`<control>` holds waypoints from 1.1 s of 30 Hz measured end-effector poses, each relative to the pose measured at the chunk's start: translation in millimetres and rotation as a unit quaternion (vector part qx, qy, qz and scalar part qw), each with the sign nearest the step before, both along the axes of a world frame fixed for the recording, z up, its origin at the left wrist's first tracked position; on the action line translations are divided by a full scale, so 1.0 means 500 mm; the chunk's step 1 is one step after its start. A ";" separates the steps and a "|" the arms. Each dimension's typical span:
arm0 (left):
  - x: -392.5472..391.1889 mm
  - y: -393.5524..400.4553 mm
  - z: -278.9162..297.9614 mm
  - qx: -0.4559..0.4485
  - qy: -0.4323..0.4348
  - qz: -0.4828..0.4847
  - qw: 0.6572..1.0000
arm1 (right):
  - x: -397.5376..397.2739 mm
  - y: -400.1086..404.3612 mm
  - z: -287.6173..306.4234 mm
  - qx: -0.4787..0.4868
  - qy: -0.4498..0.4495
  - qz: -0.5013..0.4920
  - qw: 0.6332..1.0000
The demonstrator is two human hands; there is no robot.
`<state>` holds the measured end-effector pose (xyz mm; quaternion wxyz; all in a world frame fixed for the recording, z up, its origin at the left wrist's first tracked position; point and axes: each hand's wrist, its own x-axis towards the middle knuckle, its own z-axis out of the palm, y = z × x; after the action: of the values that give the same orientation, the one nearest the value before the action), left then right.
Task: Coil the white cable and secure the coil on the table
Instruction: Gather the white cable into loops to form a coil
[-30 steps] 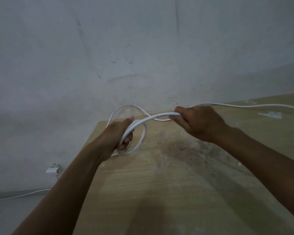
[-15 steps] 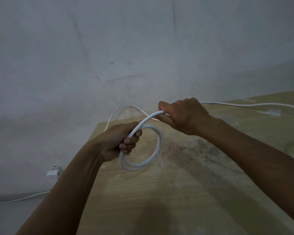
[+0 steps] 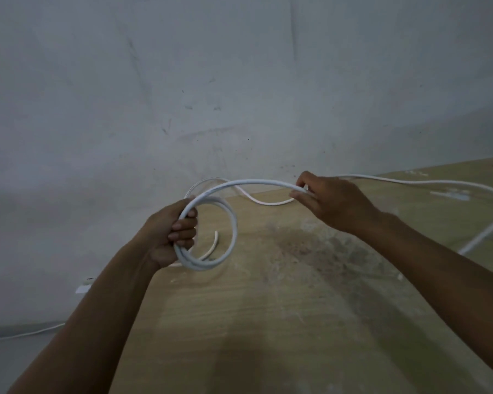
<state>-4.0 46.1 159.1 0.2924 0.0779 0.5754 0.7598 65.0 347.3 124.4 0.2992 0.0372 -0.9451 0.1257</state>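
The white cable (image 3: 234, 228) forms a small coil of a few loops held above the wooden worktop (image 3: 268, 322). The left hand (image 3: 168, 231) has its fingers wrapped round the coil's side. The right hand (image 3: 333, 200) pinches the strand arching out of the coil; the rest trails rightward across the worktop.

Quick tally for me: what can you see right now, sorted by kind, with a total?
Hands: 2, left hand gripping the coil, right hand pinching the run
White cable on the table: 1
White cable on the floor: 1
Wooden table: 1
Total: 5
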 end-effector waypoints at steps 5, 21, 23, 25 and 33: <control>-0.014 0.009 0.006 0.034 -0.002 0.074 0.997 | -0.008 -0.051 -0.050 0.001 -0.091 -0.114 0.989; 0.052 0.141 -0.016 -0.129 0.215 0.233 0.940 | 0.078 -0.209 0.037 0.248 -0.156 0.117 0.949; 0.062 0.149 -0.034 -0.175 0.267 0.214 0.923 | 0.076 -0.213 0.054 0.273 -0.095 0.170 0.942; 0.066 0.145 -0.046 -0.206 0.322 0.181 0.906 | 0.076 -0.207 0.074 0.296 -0.028 0.190 0.936; 0.066 0.112 -0.024 -0.263 0.461 0.134 0.837 | 0.076 -0.162 0.099 0.184 0.051 0.085 0.978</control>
<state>29.0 102.3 147.2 -0.1020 0.2616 0.8268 0.4873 102.8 266.5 173.8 0.3232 0.1778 -0.9291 -0.0273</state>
